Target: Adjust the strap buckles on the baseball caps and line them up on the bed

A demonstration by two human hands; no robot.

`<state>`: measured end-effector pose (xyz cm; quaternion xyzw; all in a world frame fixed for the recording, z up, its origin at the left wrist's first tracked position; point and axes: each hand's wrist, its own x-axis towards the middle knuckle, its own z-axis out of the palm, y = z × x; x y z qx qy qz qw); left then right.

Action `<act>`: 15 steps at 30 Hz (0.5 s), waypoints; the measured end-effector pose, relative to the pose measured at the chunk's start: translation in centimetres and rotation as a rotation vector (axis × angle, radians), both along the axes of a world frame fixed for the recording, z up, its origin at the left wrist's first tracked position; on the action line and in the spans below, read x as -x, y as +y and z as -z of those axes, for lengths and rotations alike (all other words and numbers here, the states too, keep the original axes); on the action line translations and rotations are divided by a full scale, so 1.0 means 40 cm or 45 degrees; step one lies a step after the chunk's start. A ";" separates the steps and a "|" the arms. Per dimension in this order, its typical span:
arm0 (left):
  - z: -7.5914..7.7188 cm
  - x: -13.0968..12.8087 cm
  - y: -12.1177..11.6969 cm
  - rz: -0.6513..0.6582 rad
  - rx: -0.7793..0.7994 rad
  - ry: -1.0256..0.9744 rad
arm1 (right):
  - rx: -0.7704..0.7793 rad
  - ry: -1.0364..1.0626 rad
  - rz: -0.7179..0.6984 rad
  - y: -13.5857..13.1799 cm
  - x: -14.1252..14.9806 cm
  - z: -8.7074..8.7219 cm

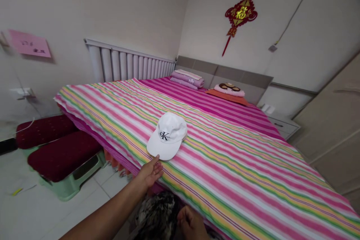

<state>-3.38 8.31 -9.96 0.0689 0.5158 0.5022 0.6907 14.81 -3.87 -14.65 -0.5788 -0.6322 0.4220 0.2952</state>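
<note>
A white baseball cap [170,129] with a dark "CK" mark on its front lies upright on the striped bed sheet [239,172], its brim toward me. My left hand [152,171] reaches to the brim's near edge, palm turned up and fingers apart. Its thumb tip is at the brim; whether it presses on it I cannot tell. Low in the view, my right hand [192,222] is closed, fingers curled, beside my dark patterned clothing [159,213]. Nothing shows in that hand, and it is away from the cap.
Two stools with dark red covers [66,153] stand left of the bed. Folded purple bedding [187,78] and a pink pillow [229,89] lie by the grey headboard [197,65]. A radiator [129,62] runs along the left wall; a white nightstand [284,125] stands at the right.
</note>
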 end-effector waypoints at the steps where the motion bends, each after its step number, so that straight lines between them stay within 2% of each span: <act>1: 0.003 0.004 0.007 -0.040 0.003 -0.011 | 0.016 0.031 -0.003 -0.001 -0.001 0.005; 10: -0.006 0.016 0.030 -0.200 -0.056 -0.059 | 0.128 0.195 0.034 -0.030 -0.008 0.021; 15: -0.052 0.026 0.035 -0.245 -0.194 -0.080 | 0.201 0.295 0.064 -0.044 -0.010 0.027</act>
